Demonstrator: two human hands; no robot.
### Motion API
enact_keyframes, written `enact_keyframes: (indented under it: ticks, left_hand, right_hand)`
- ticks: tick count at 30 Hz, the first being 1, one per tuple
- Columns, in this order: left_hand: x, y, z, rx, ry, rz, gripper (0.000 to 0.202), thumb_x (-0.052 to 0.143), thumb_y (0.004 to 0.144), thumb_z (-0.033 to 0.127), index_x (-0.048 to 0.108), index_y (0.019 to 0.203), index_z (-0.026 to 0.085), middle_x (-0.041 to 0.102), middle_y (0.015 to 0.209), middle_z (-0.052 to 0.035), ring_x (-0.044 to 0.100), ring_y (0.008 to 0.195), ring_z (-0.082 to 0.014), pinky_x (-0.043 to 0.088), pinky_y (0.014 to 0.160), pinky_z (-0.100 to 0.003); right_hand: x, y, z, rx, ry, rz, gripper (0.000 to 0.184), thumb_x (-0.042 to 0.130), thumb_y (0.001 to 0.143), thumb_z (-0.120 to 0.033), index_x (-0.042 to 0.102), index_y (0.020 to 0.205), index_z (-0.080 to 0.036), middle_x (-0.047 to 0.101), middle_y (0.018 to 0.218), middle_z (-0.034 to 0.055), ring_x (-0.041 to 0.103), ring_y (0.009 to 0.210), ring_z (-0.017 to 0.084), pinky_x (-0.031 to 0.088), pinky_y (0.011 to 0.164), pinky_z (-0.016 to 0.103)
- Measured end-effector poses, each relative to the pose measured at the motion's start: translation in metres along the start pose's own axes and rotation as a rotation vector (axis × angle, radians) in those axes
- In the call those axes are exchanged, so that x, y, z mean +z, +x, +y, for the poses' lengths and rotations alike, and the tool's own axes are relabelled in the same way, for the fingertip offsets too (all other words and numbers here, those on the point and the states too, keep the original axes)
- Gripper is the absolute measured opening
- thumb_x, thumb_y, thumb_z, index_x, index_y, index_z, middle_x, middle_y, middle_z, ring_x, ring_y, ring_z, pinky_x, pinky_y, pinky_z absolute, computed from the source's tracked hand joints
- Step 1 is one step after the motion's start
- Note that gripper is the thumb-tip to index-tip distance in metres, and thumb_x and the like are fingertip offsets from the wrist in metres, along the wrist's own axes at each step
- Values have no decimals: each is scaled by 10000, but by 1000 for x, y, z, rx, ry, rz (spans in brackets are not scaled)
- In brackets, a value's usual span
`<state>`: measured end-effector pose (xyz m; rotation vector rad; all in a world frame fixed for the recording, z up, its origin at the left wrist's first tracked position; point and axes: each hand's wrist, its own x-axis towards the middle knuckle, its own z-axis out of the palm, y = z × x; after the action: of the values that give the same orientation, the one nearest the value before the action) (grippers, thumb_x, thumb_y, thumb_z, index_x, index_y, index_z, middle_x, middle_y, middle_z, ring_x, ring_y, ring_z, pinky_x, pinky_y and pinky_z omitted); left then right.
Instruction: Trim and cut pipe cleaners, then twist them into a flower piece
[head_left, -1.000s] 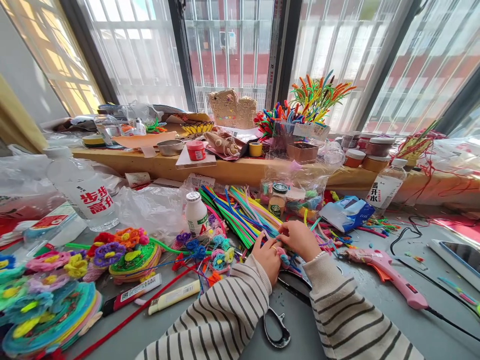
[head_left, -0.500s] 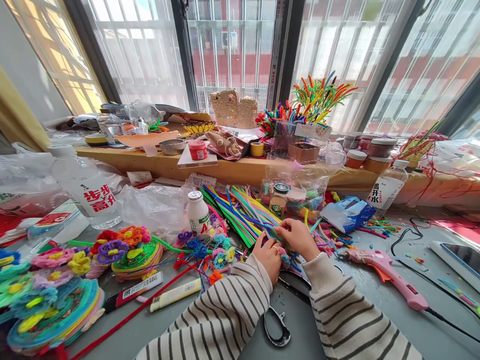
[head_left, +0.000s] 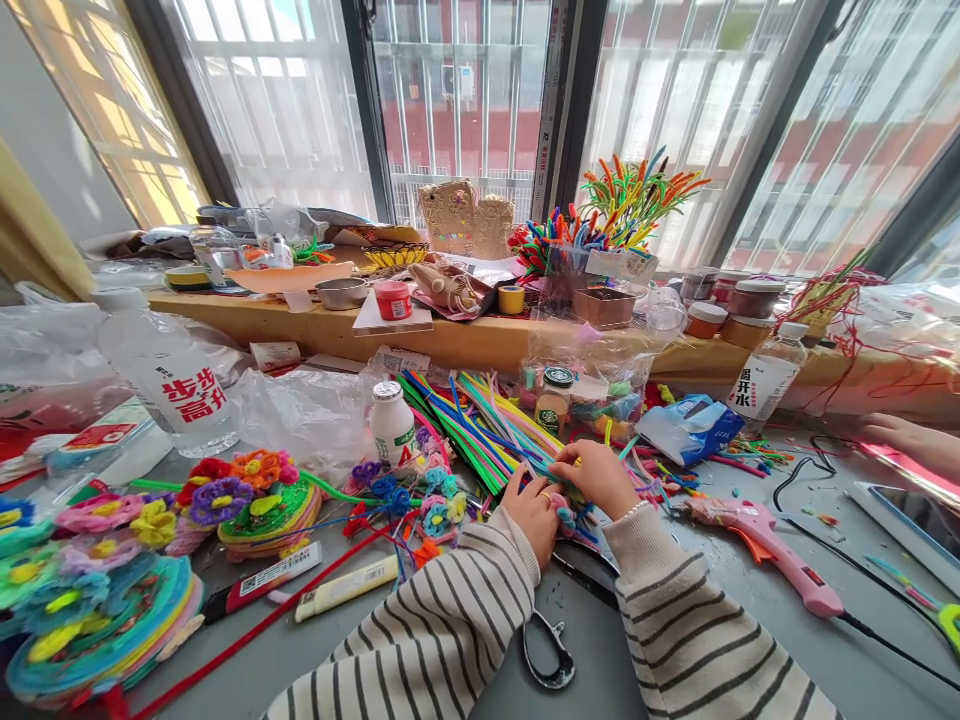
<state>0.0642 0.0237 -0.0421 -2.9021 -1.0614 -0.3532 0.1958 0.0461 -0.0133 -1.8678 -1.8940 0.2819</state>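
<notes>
My left hand [head_left: 531,522] is closed on a small pink and blue pipe-cleaner piece [head_left: 564,516]. My right hand [head_left: 602,482] pinches at the far side of the same piece, its thumb and finger close to the left fingertips. The fingers cover much of the piece, so its full shape is hidden. Just beyond both hands lies a fanned pile of long, many-coloured pipe cleaners [head_left: 465,425]. Below the wrists is a pair of black-handled scissors [head_left: 551,655], partly under my right sleeve.
A pink glue gun [head_left: 780,550] with a cord lies at right, near a tablet-like device [head_left: 919,525] and another person's hand [head_left: 919,445]. Pipe-cleaner flowers [head_left: 90,590], a glue tube [head_left: 349,587] and a white bottle [head_left: 391,425] stand leftward. A water bottle [head_left: 769,375] stands back right.
Another person's hand has come into view at the right edge, and a bright green handle shows below it. My hands stay together on the piece, with barely any movement; the view has shifted slightly.
</notes>
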Motion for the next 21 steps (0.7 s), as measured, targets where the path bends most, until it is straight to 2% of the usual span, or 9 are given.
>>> enact_keyframes:
  ticks: [4, 8, 12, 17, 21]
  left_hand:
    - [5, 1, 0, -15, -12, 18, 271, 361, 749, 203, 542, 951, 211, 560, 1064, -35, 404, 1058, -200, 165, 944, -475]
    - [5, 1, 1, -30, -26, 24, 289, 345, 754, 198, 533, 974, 204, 547, 1093, -40, 408, 1056, -205, 173, 942, -477]
    - [3, 1, 1, -22, -34, 23, 284, 353, 748, 194, 550, 951, 213, 537, 1114, -24, 412, 1052, -209, 175, 944, -475]
    - [6, 2, 0, -37, -58, 48, 280, 366, 739, 190, 565, 936, 211, 536, 1120, -22, 425, 1041, -217, 198, 935, -478]
    - [11, 3, -1, -47, -87, 60, 265, 380, 735, 181, 581, 906, 215, 557, 1094, -17, 432, 1039, -222, 202, 926, -493]
  right_hand:
    - [2, -3, -5, -20, -88, 3, 64, 590, 615, -206, 639, 601, -167, 619, 680, 62, 553, 659, 179, 357, 542, 228]
    - [1, -5, -9, -35, -109, 35, 137, 519, 662, -180, 629, 582, -159, 602, 680, 74, 537, 692, 190, 352, 571, 243]
    - [-1, -2, -9, -43, -45, 55, 155, 495, 698, -219, 620, 631, -154, 611, 706, 64, 538, 710, 180, 366, 614, 238]
    - [-5, 1, -12, -45, 89, 30, 258, 407, 770, -303, 598, 732, -135, 633, 700, 40, 564, 633, 132, 392, 550, 186]
    - [-10, -1, -16, -45, 130, -16, 298, 363, 791, -323, 591, 732, -139, 640, 654, 28, 574, 597, 124, 393, 526, 176]
